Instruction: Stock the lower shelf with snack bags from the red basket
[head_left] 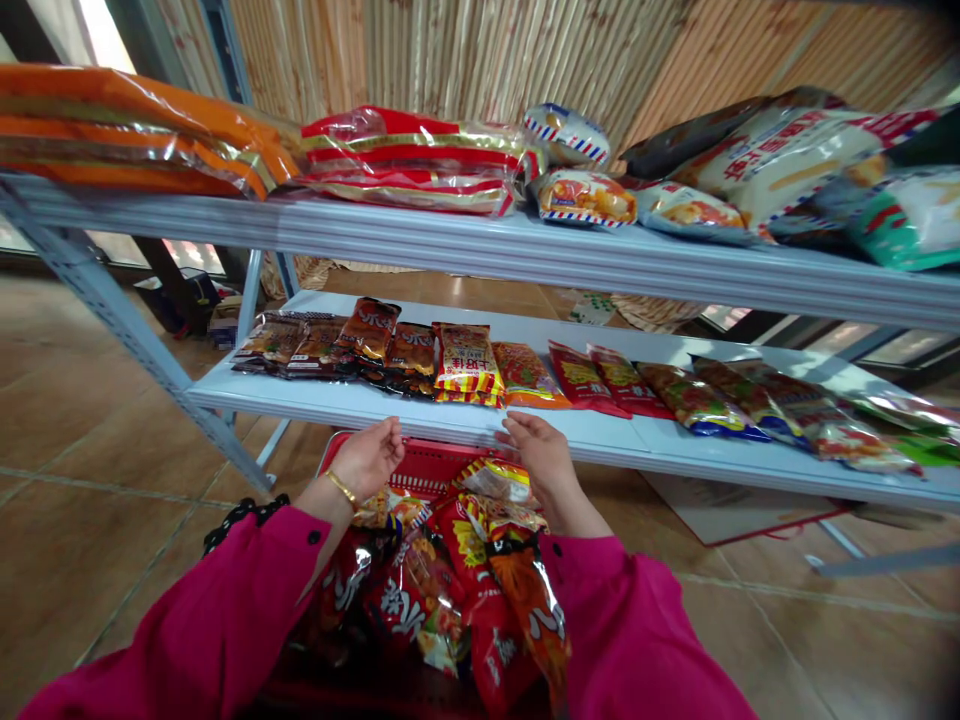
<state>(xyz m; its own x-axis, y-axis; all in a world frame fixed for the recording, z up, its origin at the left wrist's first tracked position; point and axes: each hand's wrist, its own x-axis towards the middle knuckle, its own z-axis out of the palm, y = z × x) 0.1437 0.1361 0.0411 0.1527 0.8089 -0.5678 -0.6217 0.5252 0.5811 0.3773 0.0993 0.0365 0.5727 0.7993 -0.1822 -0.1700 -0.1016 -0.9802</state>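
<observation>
Holding the bare left hand (369, 462), loosely curled and half open, above the red plastic basket (424, 458) piled with glossy red, black and orange snack packets (409, 590). Holding the bare right hand (541, 458) half open too, with bent fingertips at the front edge of the pale-blue metal shelf (600, 432), just below the stacked red, yellow and white plastic packets (466, 358).

Both forearms (323, 502) reach forward, apart. The left hand (369, 461) and right hand (543, 455) angle inward, fingers loosely bent.
</observation>
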